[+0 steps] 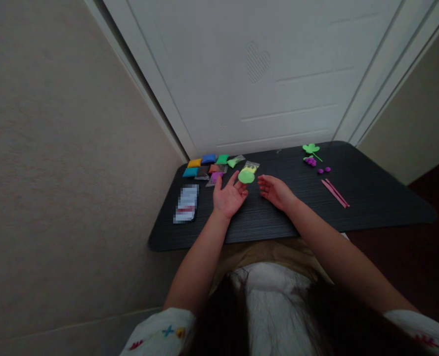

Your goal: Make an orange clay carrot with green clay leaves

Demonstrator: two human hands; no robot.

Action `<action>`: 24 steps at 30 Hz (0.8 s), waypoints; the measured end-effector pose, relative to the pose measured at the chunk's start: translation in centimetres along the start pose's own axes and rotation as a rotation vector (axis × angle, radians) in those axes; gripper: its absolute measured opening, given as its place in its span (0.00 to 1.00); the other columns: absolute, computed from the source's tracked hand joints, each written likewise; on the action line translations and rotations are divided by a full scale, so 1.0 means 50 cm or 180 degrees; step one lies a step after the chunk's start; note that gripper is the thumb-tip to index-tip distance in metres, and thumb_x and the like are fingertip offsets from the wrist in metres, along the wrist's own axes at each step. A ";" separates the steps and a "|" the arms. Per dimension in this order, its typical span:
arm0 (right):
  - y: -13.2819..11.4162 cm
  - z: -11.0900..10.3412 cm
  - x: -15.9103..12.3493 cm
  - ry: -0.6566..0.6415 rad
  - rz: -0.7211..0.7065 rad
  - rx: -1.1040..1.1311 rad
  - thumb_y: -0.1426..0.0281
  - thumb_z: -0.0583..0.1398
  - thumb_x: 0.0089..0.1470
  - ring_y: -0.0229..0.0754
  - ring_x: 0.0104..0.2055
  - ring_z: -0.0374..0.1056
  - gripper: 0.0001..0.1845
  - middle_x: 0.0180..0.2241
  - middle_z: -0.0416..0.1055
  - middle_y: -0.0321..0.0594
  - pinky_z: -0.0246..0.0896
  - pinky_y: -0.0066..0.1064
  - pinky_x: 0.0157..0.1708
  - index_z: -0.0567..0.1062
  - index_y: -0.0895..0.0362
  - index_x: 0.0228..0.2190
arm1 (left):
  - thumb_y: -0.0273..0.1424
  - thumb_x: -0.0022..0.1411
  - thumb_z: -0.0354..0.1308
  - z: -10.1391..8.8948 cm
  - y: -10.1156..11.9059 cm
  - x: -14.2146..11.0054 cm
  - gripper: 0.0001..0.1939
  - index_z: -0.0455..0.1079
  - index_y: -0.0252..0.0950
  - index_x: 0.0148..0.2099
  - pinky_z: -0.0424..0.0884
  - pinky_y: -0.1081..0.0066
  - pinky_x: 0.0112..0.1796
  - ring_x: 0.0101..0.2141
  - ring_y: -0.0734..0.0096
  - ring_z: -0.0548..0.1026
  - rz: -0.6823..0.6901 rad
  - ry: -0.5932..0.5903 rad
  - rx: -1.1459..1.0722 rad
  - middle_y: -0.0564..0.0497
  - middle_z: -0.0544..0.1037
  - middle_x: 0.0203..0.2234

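A flat, round piece of light green modelling clay (246,176) rests at the fingertips of my left hand (229,199). That hand is turned palm up, its thumb and index finger stretched apart from the rest. My right hand (276,192) hovers just to the right of the clay disc, fingers loosely bent and thumb side up. A small gap separates it from the disc, and nothing shows in it. Partly covered by the disc lies a clear packet of yellow clay (251,167). Close behind my left fingers is a packet of purple clay (214,178).
Several coloured clay packets (208,158) line the back left of the black table (279,222). A phone (186,203) lies at left. On the right are a green clay flower shape (311,148), purple clay balls (310,161) and pink modelling tools (334,193). A white door (279,99) stands behind.
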State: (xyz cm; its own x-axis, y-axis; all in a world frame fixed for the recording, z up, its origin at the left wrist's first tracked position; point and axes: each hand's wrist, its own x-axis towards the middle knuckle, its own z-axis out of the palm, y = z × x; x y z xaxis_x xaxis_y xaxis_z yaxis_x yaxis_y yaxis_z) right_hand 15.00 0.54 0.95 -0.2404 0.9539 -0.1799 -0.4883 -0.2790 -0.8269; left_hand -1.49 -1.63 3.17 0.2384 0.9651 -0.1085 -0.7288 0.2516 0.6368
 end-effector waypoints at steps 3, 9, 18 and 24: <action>0.001 0.002 -0.001 -0.0134 0.0037 -0.0087 0.63 0.59 0.44 0.32 0.24 0.61 0.08 0.26 0.69 0.36 0.54 0.26 0.24 0.71 0.56 0.26 | 0.48 0.56 0.40 0.000 -0.002 0.000 0.25 0.66 0.38 0.46 0.61 0.70 0.29 0.37 0.64 0.71 -0.0008 -0.0062 -0.0023 0.45 0.75 0.36; 0.001 0.006 -0.007 -0.0543 0.0128 0.0032 0.63 0.60 0.44 0.31 0.24 0.60 0.08 0.26 0.68 0.33 0.53 0.25 0.23 0.70 0.55 0.26 | 0.47 0.56 0.42 0.000 -0.004 0.001 0.25 0.65 0.37 0.47 0.60 0.71 0.28 0.35 0.65 0.71 -0.0153 -0.0244 0.0005 0.44 0.74 0.37; 0.001 0.008 -0.013 -0.0594 0.0021 -0.0065 0.65 0.61 0.42 0.30 0.23 0.59 0.08 0.23 0.67 0.31 0.53 0.24 0.23 0.70 0.56 0.27 | 0.35 0.53 0.53 -0.016 -0.027 0.016 0.18 0.64 0.40 0.48 0.63 0.73 0.31 0.34 0.72 0.71 -0.0175 -0.0360 0.0477 0.49 0.74 0.35; 0.002 0.007 -0.012 -0.0547 -0.0059 -0.0092 0.64 0.61 0.42 0.30 0.22 0.58 0.09 0.22 0.65 0.32 0.52 0.24 0.22 0.70 0.56 0.26 | 0.29 0.48 0.59 -0.026 -0.047 0.031 0.18 0.68 0.40 0.44 0.62 0.75 0.35 0.36 0.77 0.70 0.0554 -0.0048 0.1041 0.52 0.73 0.37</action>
State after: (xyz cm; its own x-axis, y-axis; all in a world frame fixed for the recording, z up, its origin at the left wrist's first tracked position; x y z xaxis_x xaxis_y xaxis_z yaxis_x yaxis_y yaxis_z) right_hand 14.80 -0.11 1.14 -0.3726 0.9251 -0.0726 -0.4703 -0.2557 -0.8447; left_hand -0.24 -0.65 0.54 0.1402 0.9896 0.0327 -0.5162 0.0449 0.8553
